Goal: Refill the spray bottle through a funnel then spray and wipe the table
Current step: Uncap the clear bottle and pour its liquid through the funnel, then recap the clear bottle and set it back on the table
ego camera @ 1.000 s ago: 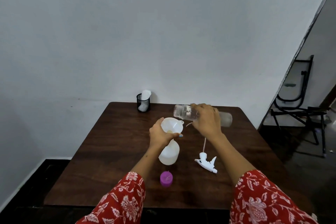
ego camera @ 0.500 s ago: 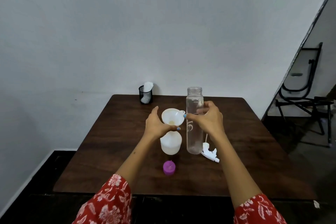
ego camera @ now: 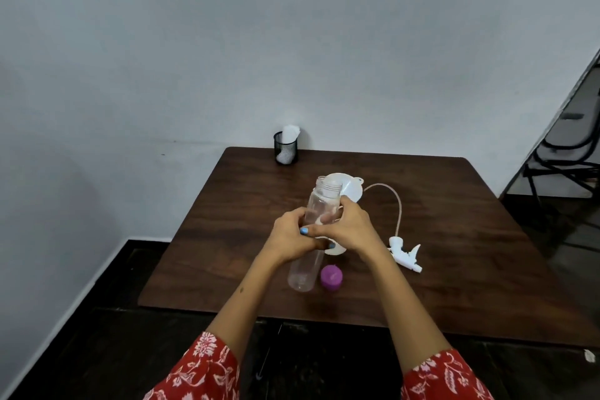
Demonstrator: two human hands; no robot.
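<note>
The purple cap (ego camera: 331, 276) sits nearest. Both hands – left (ego camera: 290, 239), right (ego camera: 349, 228) – now wrap around the clear bottle (ego camera: 316, 226), which has come over in front of the funnel (ego camera: 348, 189) – the pouring looks finished.

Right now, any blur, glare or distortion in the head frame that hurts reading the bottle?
Head view: soft, even light, no hard glare; clear bottle is see-through and low-contrast, with both hands covering its middle; wide-angle bends the table edges; fine detail slightly soft.
</note>
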